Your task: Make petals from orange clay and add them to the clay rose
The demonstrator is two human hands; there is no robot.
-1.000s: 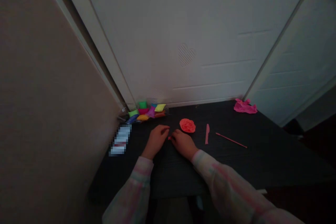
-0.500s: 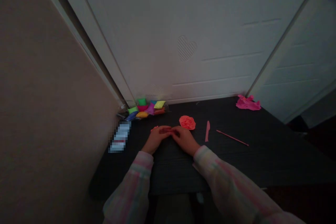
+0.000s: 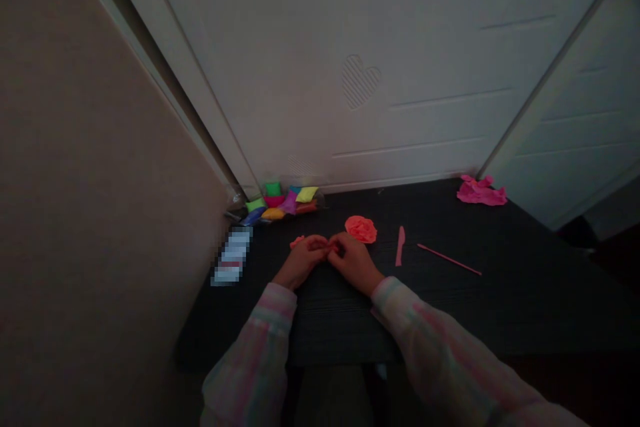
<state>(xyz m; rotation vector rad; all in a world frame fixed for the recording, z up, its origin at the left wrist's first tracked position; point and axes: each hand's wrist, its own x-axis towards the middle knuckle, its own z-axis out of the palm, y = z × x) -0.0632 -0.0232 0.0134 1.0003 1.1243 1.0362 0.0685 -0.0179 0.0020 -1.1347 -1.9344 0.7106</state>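
Fingers (image 3: 318, 242) together, reddish piece (image 3: 329, 249) between tips, orange rosette (image 3: 362, 229) just beyond

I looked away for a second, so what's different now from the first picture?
The left hand and right hand came together, now meeting at a small reddish bit. An orange piece now shows beyond the left hand. The orange rosette, pink knife and pink stick stayed put.

Your head-mounted camera looks forward and down, set above and well back from your left hand (image 3: 304, 260) and right hand (image 3: 354, 261), facing the white panel (image 3: 280, 33) (heart-embossed) beyond the dark tabletop (image 3: 340, 327).
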